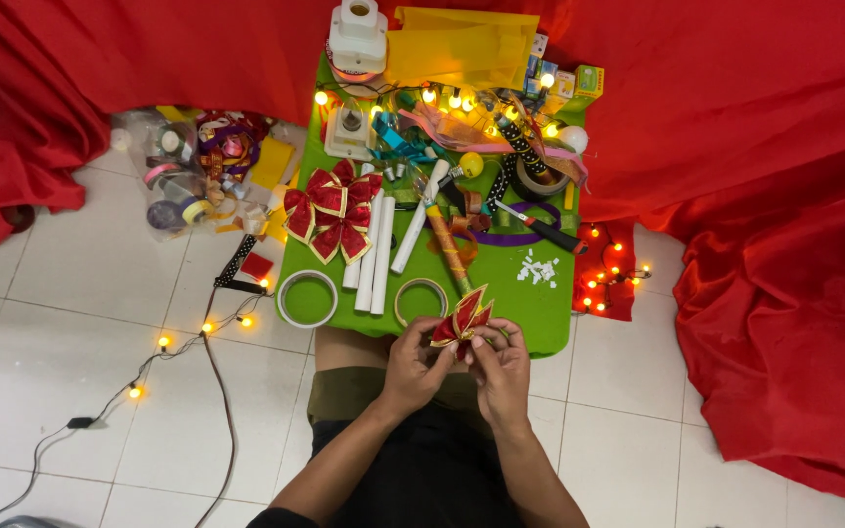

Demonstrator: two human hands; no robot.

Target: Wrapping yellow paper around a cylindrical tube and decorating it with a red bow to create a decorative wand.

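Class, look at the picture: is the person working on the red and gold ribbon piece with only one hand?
No, both the left hand and the right hand pinch the red and gold ribbon piece at the green table's near edge.

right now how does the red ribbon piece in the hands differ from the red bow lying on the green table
The ribbon piece is held up between the left hand and right hand at the green table's near edge; the finished bow lies flat, untouched, further back on the left. The held piece is smaller, with only a few pointed petals; the bow has many loops. Both are red with gold edging.
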